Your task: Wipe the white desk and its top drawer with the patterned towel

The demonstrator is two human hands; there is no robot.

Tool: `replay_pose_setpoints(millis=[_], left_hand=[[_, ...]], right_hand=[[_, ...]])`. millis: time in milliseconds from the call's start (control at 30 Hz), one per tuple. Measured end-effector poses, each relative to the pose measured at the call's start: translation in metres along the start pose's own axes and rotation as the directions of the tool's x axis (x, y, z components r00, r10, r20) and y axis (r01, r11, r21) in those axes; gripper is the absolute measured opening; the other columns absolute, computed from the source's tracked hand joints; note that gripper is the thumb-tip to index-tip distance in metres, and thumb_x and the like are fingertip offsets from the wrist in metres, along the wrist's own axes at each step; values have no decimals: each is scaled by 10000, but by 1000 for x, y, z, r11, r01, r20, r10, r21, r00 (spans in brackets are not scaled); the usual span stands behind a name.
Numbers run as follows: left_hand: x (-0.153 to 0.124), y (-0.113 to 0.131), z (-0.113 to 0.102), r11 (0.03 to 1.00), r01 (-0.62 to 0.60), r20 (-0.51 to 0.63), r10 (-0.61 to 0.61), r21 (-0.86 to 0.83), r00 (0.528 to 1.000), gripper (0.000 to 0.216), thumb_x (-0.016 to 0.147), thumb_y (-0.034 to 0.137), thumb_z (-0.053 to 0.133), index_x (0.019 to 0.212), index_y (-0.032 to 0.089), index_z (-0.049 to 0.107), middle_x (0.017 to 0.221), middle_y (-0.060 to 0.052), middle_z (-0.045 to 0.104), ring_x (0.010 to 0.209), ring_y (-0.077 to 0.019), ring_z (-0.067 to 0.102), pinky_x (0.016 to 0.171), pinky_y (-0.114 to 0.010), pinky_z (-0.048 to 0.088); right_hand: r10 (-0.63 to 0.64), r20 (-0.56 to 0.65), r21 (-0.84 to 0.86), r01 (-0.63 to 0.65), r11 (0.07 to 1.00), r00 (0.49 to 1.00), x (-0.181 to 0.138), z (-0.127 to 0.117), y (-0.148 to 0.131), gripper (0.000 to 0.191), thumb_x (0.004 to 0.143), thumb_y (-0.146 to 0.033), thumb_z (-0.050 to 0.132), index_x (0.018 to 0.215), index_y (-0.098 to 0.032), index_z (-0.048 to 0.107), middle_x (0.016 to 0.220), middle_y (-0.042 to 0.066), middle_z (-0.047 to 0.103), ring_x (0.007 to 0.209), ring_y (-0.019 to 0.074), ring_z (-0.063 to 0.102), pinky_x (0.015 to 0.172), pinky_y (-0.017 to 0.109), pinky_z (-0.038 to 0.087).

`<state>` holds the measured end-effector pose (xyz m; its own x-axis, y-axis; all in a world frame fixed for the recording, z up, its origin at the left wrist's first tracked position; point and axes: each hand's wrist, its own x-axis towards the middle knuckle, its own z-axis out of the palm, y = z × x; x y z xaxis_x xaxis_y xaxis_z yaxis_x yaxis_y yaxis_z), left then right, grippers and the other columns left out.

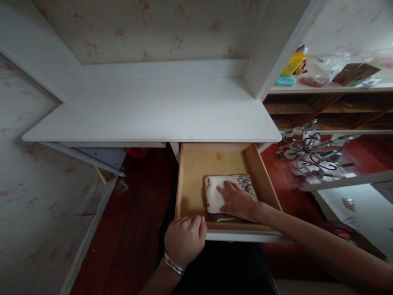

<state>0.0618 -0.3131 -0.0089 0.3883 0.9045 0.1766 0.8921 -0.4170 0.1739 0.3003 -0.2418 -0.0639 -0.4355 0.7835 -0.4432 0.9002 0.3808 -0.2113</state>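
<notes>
So, from the head camera: biggest worry for me is the left hand. Its fingers look curled over the front left corner of the wooden drawer, so if that drawer got shoved in with them there, they'd probably get pinched against the white desk. Same deal for the right forearm, since it reaches in over the front panel. Too hard a tug could also tip the drawer off its runners, I'd guess. And a sideways drag of the palm might rumple the folded patterned towel, since it looks soft and loosely layered.

Pose-wise, the right hand comes in from the right, palm down, fingers spread and pretty relaxed, resting flat on the towel without pinching anything. Towel's on the drawer floor, near the front and right of the middle, with something darker peeking out underneath, can't tell what. The left is a loose fist, knuckles up, bracelet at the wrist, closed around the drawer edge as far as I can see
</notes>
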Motion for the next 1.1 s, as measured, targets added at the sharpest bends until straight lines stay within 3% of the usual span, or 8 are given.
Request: replay_pose_setpoints(millis=[133,267,433,600,867,1000,1100], left_hand=[[-1,0,0,1000,11,7,-11,1,1000,254,895,246,481,658,225,567,571,6,615,556,-153,583,570,-307,362],[-1,0,0,1000,1,-17,-1,0,1000,253,894,237,480,656,225,566,574,9,619,556,-151,585,569,-307,357],[2,0,1,1000,8,-36,-8,18,999,274,892,251,482,628,226,552,540,8,598,529,-155,577,550,-305,350],[4,0,1,1000,16,-42,-15,21,999,263,886,248,488,634,225,560,534,6,598,514,-157,573,537,-299,348],[3,-2,3,1000,-2,-80,4,18,997,247,884,248,499,639,239,534,537,26,581,516,-162,570,543,-326,359],[3,-2,3,1000,-5,-101,6,13,995,242,881,248,506,641,243,526,533,30,571,511,-163,563,548,-335,359],[3,-2,5,1000,-12,-118,13,9,993,237,877,244,515,640,241,524,531,28,568,511,-160,557,553,-334,355]], right_hand=[[70,40,-33,-69,997,997,25,0,-49,933,770,-641,596,1514,-195,252,1546,216,209,1364,447,210,924,568,442],[55,-2,-73,-55,996,998,60,-2,-75,988,733,-680,610,1519,-223,224,1568,194,169,1362,474,161,912,633,403],[88,-91,-8,-89,996,992,115,-26,-65,929,784,-677,535,1514,-204,209,1570,222,115,1370,458,152,954,726,267],[166,-183,16,-166,986,969,149,-43,-38,881,818,-698,437,1512,-215,189,1564,215,137,1367,425,193,967,727,241],[139,-210,-23,-148,989,968,132,-40,5,780,871,-652,396,1510,-248,207,1572,161,185,1388,362,215,1017,669,241],[69,-339,-65,-97,993,938,108,-34,24,699,910,-582,388,1493,-221,258,1560,160,230,1382,334,249,1064,618,210],[-10,-395,-81,-24,996,919,97,-20,27,752,897,-654,333,1502,-218,235,1551,145,265,1393,326,242,1084,621,171]])
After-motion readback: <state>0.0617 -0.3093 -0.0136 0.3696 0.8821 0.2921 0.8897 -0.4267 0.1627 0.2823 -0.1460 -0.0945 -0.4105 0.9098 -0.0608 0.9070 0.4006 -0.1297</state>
